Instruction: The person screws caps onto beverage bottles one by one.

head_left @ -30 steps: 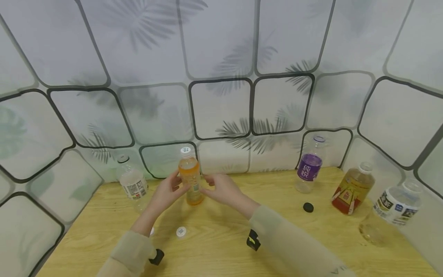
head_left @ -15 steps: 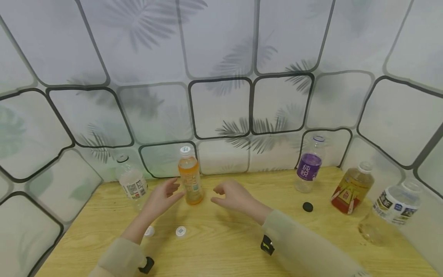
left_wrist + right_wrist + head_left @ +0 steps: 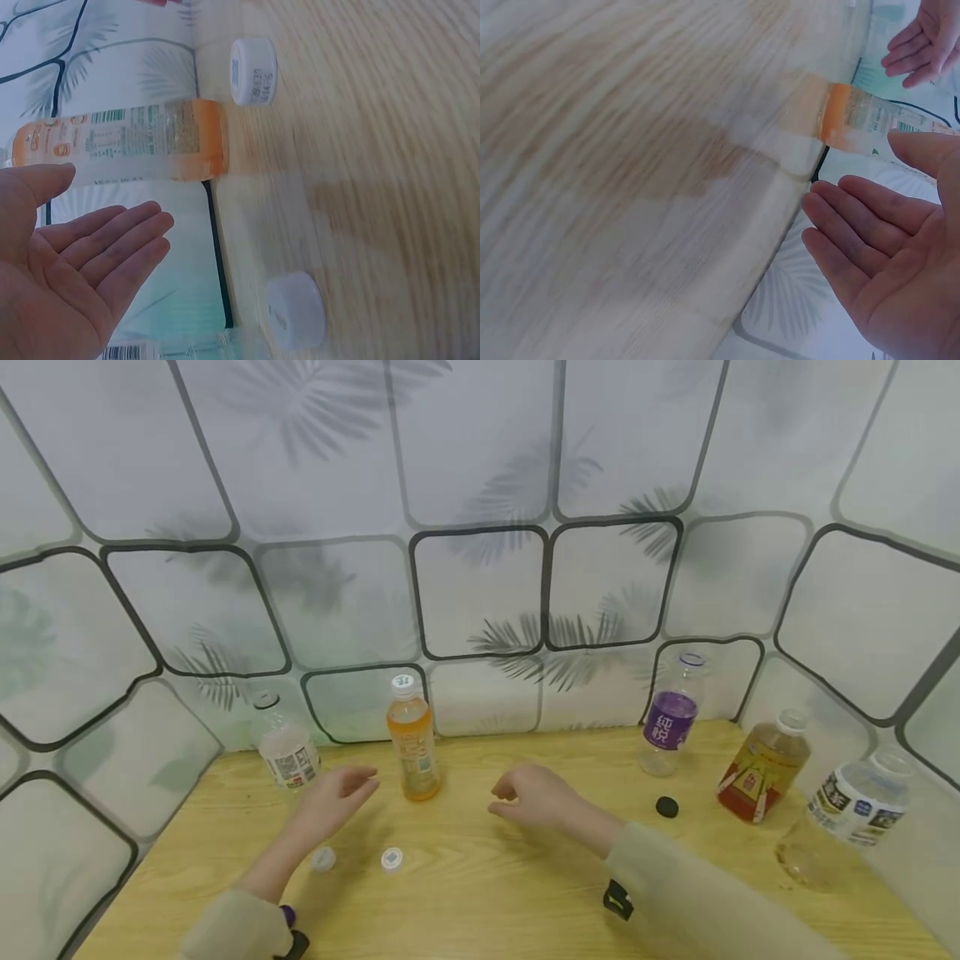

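Note:
An orange-tinted bottle point(image 3: 414, 747) with a white cap stands upright near the back of the table, between my two hands. To its left is my left hand point(image 3: 335, 802), fingers relaxed and holding nothing; its bare palm shows in the left wrist view. My right hand point(image 3: 536, 797) hangs apart from the bottle on the right, fingers loosely bent, with nothing in them. Behind the left hand stands a clear bottle point(image 3: 288, 752) with a white label, partly covered by the hand. Two white bottle caps point(image 3: 392, 859) lie on the wood in front.
On the right stand a clear bottle with a purple label point(image 3: 671, 720), a bottle with a red and yellow label point(image 3: 763, 768) and a large clear bottle point(image 3: 851, 818). A black cap point(image 3: 667, 807) lies near them. A purple cap point(image 3: 288, 916) shows beside the left sleeve. A patterned wall backs the table.
Both hands have let go of the orange-tinted bottle and drawn away from it, the left hand leftward, the right hand rightward. The bottle stays upright in place.

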Demonstrator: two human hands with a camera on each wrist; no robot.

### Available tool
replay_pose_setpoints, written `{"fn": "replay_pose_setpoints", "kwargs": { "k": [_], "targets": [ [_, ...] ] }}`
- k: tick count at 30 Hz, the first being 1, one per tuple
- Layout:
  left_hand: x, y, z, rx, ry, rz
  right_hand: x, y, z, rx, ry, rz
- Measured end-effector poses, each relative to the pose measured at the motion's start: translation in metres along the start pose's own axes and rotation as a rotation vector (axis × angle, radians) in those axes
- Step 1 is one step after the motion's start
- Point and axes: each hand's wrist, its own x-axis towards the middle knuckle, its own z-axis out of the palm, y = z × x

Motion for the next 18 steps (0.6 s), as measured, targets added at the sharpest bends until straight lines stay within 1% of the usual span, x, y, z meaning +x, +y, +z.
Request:
{"fn": "replay_pose_setpoints", "kwargs": {
  "k": [3,6,11,15,18],
  "targets": [
    [-0.004,-0.004,-0.004,0.005,-0.006,-0.013,-0.01,0.004,-0.002,-0.031,-0.003,-0.013],
    [-0.008,-0.009,-0.008,-0.015,-0.017,-0.018,-0.018,0.009,-0.003,-0.044,0.001,-0.019],
    [-0.015,-0.017,-0.015,-0.015,-0.022,-0.008,-0.033,0.022,-0.007,-0.042,0.001,0.01],
    [-0.021,-0.021,-0.025,0.006,-0.038,-0.002,-0.047,0.035,-0.012,-0.06,0.005,0.044],
    [-0.026,-0.023,-0.032,0.031,-0.032,0.003,-0.057,0.044,-0.016,-0.07,0.008,0.076]
  ]
}}
